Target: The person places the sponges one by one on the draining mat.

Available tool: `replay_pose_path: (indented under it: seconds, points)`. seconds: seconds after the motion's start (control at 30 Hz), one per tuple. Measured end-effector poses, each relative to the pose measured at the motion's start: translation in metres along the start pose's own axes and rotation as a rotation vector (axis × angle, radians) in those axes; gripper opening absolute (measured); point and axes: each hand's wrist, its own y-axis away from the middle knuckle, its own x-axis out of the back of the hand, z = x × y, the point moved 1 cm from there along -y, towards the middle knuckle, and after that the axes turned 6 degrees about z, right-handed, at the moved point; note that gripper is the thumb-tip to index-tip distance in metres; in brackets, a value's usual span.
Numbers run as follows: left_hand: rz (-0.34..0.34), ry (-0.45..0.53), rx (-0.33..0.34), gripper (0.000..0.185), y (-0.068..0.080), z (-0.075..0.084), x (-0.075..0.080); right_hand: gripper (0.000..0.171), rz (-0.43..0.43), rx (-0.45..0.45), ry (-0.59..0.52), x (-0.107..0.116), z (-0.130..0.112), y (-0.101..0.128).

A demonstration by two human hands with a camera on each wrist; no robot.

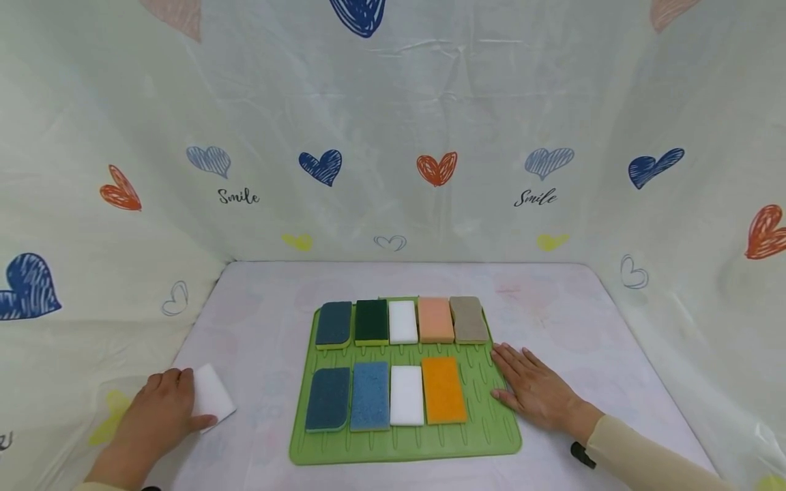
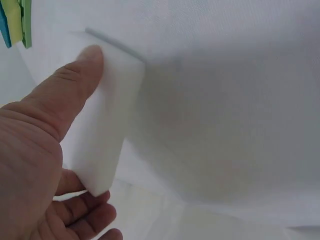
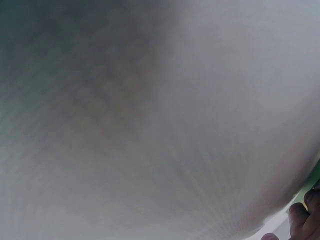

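Fingers and thumb of the left hand [image 1: 156, 409] pinch a white sponge block [image 1: 211, 394] on the table [image 1: 264, 300], left of the green mat [image 1: 485, 423]. Opposite, the right hand [image 1: 531, 392] rests flat, fingers straight, on the mat's right edge beside the orange sponge [image 1: 443, 390].

The word "Smile" is showing twice in black script on the backdrop cloth [image 1: 393, 136] hanging well beyond both hands. One "Smile" [image 1: 239, 197] is sitting far above and beyond the left hand [image 1: 161, 408], beneath a pale blue heart. The other "Smile" [image 1: 535, 198] is sitting far above and beyond the right hand [image 1: 533, 389], also under a pale blue heart. Nothing else is reading as text.
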Motion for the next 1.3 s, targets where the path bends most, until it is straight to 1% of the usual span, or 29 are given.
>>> replay_pose_path:
  seconds: [0.13,0.17,0.33,0.43,0.53,0.63,0.67,0.8,0.9,1.03,1.13,1.3]
  points:
    - [0.043,0.01,0.011,0.102,0.001,0.005,-0.002,0.075,0.021,0.014,0.004,0.003,-0.001,0.0]
    - [0.066,0.017,0.007,0.102,0.002,0.006,-0.003,0.075,0.025,0.017,0.004,0.003,-0.001,0.0]
    - [0.238,0.006,-0.059,0.106,0.007,0.01,-0.012,0.075,0.03,0.014,-0.006,0.004,-0.001,0.001]
    - [0.289,-0.002,-0.074,0.111,0.009,0.01,-0.018,0.075,0.032,0.015,-0.006,0.002,0.0,0.001]
    - [0.341,-0.008,-0.094,0.111,0.006,0.008,-0.021,0.077,0.012,0.008,-0.008,0.0,0.001,0.0]
    - [0.395,-0.01,-0.117,0.113,-0.003,0.005,-0.022,0.078,-0.011,-0.002,-0.014,-0.001,0.002,0.0]
    - [0.402,-0.01,-0.119,0.114,-0.007,0.004,-0.021,0.078,-0.014,-0.005,-0.016,-0.001,0.002,0.0]
    - [0.37,0.009,-0.098,0.117,-0.024,0.003,-0.017,0.077,0.01,0.002,-0.016,-0.001,0.001,0.001]
    - [0.346,0.014,-0.09,0.115,-0.037,0.004,-0.014,0.076,0.036,0.014,-0.009,-0.001,0.0,0.002]
    - [0.354,0.017,-0.102,0.114,-0.052,0.009,-0.01,0.077,0.012,0.009,-0.002,-0.002,0.001,0.001]
    - [0.373,0.021,-0.116,0.115,-0.063,0.013,-0.006,0.079,-0.029,-0.006,-0.002,-0.003,0.002,0.0]
    - [0.416,0.02,-0.151,0.112,-0.081,0.024,0.001,0.08,-0.045,0.001,0.017,-0.002,0.004,-0.001]
